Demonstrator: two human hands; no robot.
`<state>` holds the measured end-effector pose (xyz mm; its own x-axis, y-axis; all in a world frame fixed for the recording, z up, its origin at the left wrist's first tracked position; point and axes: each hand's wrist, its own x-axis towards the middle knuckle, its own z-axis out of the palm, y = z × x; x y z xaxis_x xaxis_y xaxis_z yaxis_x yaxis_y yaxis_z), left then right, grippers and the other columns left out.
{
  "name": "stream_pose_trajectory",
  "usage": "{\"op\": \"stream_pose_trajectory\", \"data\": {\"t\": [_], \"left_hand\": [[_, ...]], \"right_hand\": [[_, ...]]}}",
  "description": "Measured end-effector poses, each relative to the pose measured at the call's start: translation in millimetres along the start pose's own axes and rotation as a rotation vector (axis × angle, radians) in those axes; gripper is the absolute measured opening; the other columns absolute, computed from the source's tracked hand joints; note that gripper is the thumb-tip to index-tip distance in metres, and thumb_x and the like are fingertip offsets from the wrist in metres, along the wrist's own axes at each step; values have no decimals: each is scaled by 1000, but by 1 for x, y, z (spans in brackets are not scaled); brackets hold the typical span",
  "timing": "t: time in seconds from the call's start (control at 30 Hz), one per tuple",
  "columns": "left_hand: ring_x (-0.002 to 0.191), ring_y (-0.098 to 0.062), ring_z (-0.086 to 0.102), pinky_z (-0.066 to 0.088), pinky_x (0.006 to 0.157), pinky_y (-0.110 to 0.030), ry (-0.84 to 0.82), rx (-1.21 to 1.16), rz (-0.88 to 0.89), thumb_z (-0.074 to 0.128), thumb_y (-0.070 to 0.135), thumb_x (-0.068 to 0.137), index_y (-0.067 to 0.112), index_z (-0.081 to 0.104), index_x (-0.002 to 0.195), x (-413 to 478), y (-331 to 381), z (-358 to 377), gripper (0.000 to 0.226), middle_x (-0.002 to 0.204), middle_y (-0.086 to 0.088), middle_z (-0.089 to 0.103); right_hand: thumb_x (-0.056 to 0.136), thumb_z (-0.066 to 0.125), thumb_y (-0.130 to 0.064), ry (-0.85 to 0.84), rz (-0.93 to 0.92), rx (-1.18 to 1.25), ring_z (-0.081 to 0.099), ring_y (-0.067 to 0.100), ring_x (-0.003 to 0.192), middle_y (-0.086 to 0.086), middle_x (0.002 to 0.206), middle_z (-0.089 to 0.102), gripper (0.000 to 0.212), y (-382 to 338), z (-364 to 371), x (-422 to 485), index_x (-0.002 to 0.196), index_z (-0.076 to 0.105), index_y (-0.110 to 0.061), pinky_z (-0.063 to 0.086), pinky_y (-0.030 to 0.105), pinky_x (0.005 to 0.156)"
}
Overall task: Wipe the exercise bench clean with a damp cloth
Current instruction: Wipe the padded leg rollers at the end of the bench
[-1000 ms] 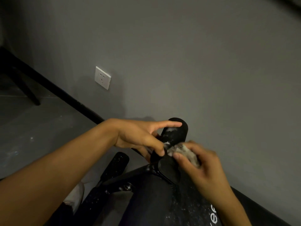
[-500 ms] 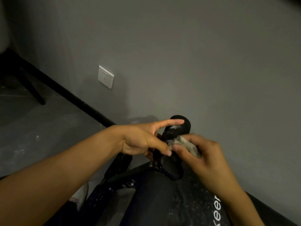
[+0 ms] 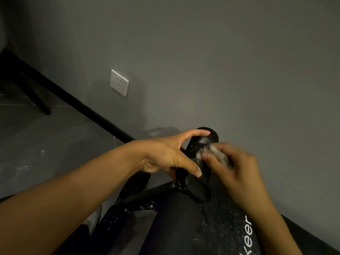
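At the lower centre of the frame, the left hand (image 3: pixel 171 155) has its grip curled round the black roller (image 3: pixel 207 138) of the bench (image 3: pixel 184 227). The right hand (image 3: pixel 237 170) grip pinches the blurred cloth (image 3: pixel 219 155) against the roller.

The grey wall (image 3: pixel 220 70) stands close behind the upper roller (image 3: pixel 207 138), leaving only a narrow gap at its far end. The left hand (image 3: pixel 165 157) grips the roller from the left, and the right hand (image 3: pixel 239 172), pinching the cloth (image 3: pixel 219 155), covers its right side, so both flanks are taken. The exercise bench (image 3: pixel 184 227) fills the space below, with a lower roller (image 3: pixel 136 183) jutting out at its left edge. Beyond that, the floor (image 3: pixel 46 144) lies open up to the black skirting (image 3: pixel 82 105) and a chair leg (image 3: pixel 36 100).
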<state>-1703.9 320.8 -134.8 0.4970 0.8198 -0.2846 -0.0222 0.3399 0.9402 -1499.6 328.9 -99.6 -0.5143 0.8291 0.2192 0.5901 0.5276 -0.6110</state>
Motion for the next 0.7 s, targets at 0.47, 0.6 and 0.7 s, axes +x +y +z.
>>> {"op": "stream_pose_trajectory", "data": {"t": [0.47, 0.6, 0.7], "left_hand": [[93, -26, 73, 61, 75, -39, -7, -18, 13, 76, -7, 84, 60, 32, 149, 0, -4, -2, 103, 116, -16, 71], [94, -32, 75, 61, 67, -37, 29, -26, 0, 77, -6, 83, 55, 28, 153, 2, -3, -1, 105, 108, -14, 73], [92, -31, 75, 61, 65, -36, 31, -40, -3, 78, -6, 83, 56, 27, 153, 2, -5, -2, 106, 106, -15, 73]], "right_hand": [[90, 70, -23, -48, 5, 21, 66, 10, 76, -7, 86, 71, 9, -1, -2, 0, 97, 74, -27, 47, 14, 64], [92, 70, -28, 125, 26, -191, 61, 5, 71, -9, 80, 67, 8, 20, 3, 50, 96, 72, -22, 45, 20, 60], [93, 69, -29, 120, 57, -149, 56, 5, 61, -8, 68, 64, 7, 14, 8, 45, 92, 72, -23, 37, 12, 53]]}}
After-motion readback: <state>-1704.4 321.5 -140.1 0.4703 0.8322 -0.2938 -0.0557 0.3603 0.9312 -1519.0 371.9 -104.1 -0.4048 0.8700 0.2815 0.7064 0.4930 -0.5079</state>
